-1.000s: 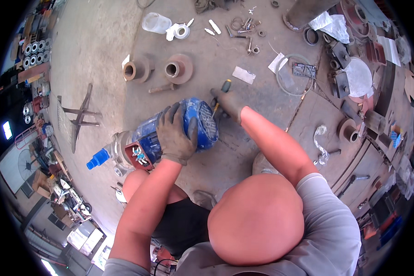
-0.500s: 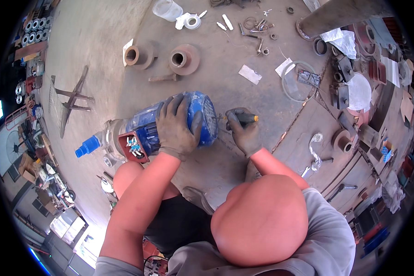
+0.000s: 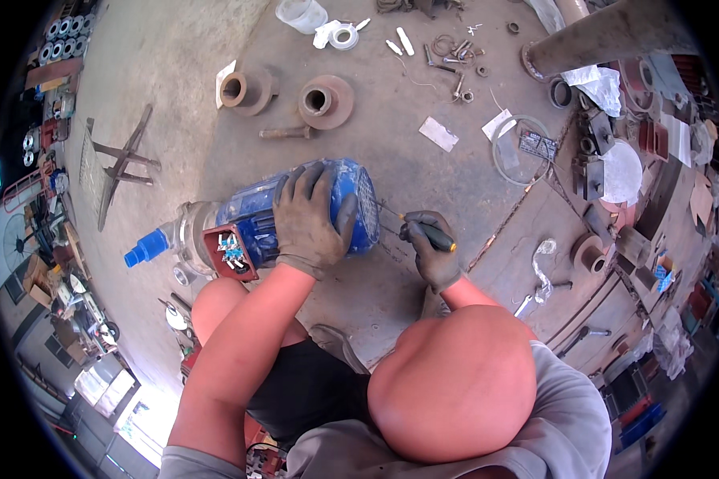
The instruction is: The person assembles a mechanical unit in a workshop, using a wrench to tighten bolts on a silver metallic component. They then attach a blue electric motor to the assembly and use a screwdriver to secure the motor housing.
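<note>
A blue electric motor (image 3: 256, 215) lies on its side on the concrete floor, its red terminal box (image 3: 230, 252) open toward me and a blue cap on its left end. My left hand (image 3: 311, 219), in a dirty grey glove, is clamped over the top of the motor near its fan cover (image 3: 364, 199). My right hand (image 3: 430, 249), also gloved, grips a screwdriver (image 3: 422, 229) with a black and yellow handle. Its tip points at the fan cover end of the motor.
Two rusty flanged discs (image 3: 324, 100) and a bolt (image 3: 286, 132) lie beyond the motor. Loose bolts, nuts and a tape roll (image 3: 343, 36) are scattered at the top. A wire ring (image 3: 519, 150), metal parts and tools crowd the right side. A metal stand (image 3: 118, 160) lies at left.
My right hand has drawn back from beyond the motor with the screwdriver and brought its tip to the fan cover end. My left hand stays on the motor.
</note>
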Available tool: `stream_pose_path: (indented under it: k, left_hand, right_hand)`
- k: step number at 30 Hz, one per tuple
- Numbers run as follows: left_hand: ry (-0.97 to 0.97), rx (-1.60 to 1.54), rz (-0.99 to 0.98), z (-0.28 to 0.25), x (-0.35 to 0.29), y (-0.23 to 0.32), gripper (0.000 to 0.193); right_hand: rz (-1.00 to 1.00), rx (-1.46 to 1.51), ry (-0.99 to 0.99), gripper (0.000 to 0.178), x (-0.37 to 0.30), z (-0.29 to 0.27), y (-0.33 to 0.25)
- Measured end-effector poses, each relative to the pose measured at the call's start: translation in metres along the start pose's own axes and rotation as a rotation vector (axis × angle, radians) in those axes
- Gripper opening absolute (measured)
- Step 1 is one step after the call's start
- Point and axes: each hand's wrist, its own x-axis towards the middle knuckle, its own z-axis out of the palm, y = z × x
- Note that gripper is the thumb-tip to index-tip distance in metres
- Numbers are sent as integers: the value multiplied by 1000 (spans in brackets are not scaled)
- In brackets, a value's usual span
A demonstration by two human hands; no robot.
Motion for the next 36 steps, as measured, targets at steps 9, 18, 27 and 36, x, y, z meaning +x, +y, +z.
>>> stream_pose_path:
  k: [9, 18, 27, 36]
  left_hand:
    - [11, 7, 18, 2, 1, 0, 54]
    - [-8, 32, 13, 1, 0, 1, 54]
    - [-28, 5, 13, -1, 0, 2, 55]
    - [-15, 0, 20, 1, 4, 1, 55]
  right_hand:
    - [167, -549, -323, 48, 111, 43, -51]
    - [369, -524, -65, 64, 152, 50, -40]
    - [261, -168, 39, 40, 103, 27, -44]
    - [217, 257, 217, 24, 63, -6, -8]
